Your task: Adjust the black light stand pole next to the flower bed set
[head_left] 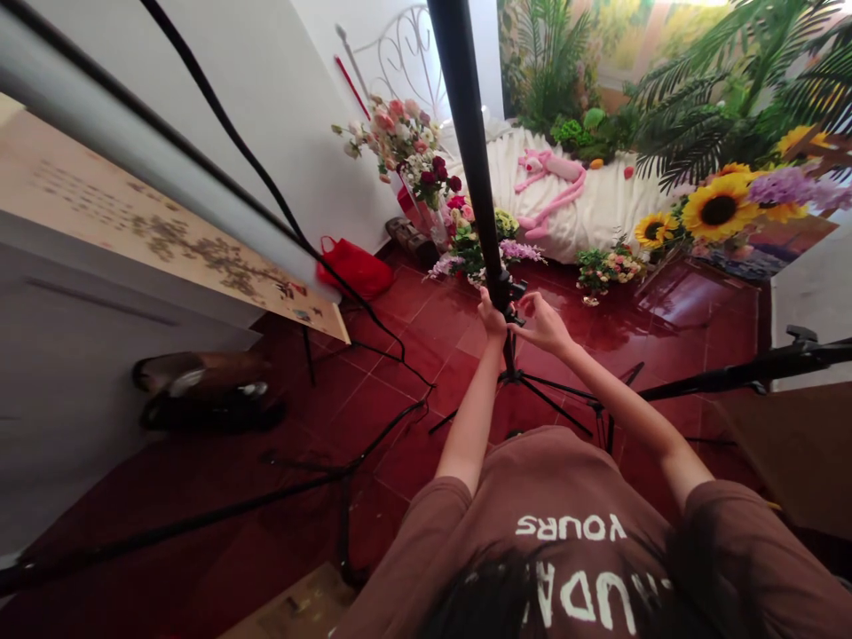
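Observation:
A black stand pole [469,133] rises close in front of me, with its tripod legs [556,406] spread on the floor. My left hand [491,312] is wrapped round the pole just below a black clamp collar [500,288]. On the other side, my right hand [544,324] is beside the collar's knob [517,289], its thumb reaching to the pole and its fingers curved and apart. Nothing shows inside the right hand.
Flowers [399,133] and a pink plush toy [556,173] on white cloth [599,213] lie ahead. Sunflowers [719,210] and another black pole [732,377] are at right. A painted panel [200,248], red bag [359,269] and cable [386,333] are at left.

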